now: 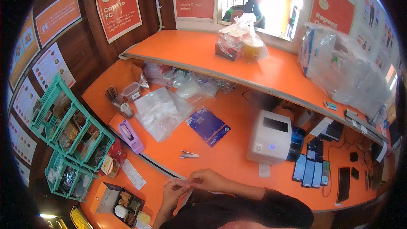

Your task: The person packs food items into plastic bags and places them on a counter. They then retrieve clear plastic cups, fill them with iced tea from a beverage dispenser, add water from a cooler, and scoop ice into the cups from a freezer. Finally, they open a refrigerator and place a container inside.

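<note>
Near the counter's front edge, my left hand [173, 194] and my right hand [206, 178] meet close to my body. Both pinch a thin, pale piece of paper or plastic film [183, 198], which hangs down partly hidden behind my fingers and sleeve. A small stapler [189, 155] lies on the orange counter [222, 162] just beyond my hands. To the left is an open food box [126, 208] with fried pieces, a white round item and a small tub [143, 218] beside it. A printed receipt [134, 174] rests behind that box.
A purple tape dispenser [131, 136], clear plastic bags [159, 111] and a purple packet [208, 126] lie farther back. A label printer [270, 136] and several phones [311, 170] occupy the right. Green baskets [73, 127] stand left. Bagged food [233, 43] sits on the raised shelf; a person [254, 3] is outside the window.
</note>
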A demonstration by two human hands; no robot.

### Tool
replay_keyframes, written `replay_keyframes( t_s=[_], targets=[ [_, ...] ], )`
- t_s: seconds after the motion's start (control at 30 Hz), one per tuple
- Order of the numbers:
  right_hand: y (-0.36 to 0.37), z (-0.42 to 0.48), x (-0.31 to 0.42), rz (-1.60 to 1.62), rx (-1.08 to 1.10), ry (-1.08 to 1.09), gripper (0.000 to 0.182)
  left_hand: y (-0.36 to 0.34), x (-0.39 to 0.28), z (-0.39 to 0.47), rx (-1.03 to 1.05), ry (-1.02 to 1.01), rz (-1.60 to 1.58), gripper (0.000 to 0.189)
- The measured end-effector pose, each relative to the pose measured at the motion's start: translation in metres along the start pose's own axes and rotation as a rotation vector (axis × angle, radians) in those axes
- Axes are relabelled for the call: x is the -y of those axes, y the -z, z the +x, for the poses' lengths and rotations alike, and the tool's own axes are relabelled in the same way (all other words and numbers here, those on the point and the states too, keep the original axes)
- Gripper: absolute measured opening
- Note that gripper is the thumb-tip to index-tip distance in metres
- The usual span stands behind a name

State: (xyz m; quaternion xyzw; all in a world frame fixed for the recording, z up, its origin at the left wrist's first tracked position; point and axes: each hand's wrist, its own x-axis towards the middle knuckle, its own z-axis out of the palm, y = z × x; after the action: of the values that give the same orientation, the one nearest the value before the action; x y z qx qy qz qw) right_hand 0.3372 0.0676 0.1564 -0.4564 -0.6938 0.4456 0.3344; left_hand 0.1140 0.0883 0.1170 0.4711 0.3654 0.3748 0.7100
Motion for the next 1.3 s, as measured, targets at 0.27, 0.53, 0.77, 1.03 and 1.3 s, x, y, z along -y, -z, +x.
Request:
replay_keyframes(
  t_s=[0.27, 0.53, 0.77, 1.03, 1.3],
  targets=[
    [0.012, 0.008, -0.005, -0.059, -0.16, 0.012, 0.017, 0.001, 0.002, 0.023, -0.073, -0.179, 0.161, 0.015],
    [0.008, 0.019, 0.0, -0.032, -0.037, -0.082, 0.019, -0.013, -0.008, 0.029, -0.032, -0.075, 0.157, 0.021],
    [0.003, 0.021, -0.009, -0.093, -0.171, -0.054, 0.021, -0.002, -0.014, 0.032, -0.106, -0.19, 0.371, 0.021],
    [-0.003, 0.025, -0.001, -0.144, -0.12, -0.1, 0.021, -0.016, 0.001, 0.028, -0.195, -0.229, 0.186, 0.031],
    [-0.009, 0.022, -0.011, -0.053, -0.179, -0.046, 0.025, -0.006, -0.001, 0.026, -0.166, -0.178, 0.19, 0.027]
  ],
)
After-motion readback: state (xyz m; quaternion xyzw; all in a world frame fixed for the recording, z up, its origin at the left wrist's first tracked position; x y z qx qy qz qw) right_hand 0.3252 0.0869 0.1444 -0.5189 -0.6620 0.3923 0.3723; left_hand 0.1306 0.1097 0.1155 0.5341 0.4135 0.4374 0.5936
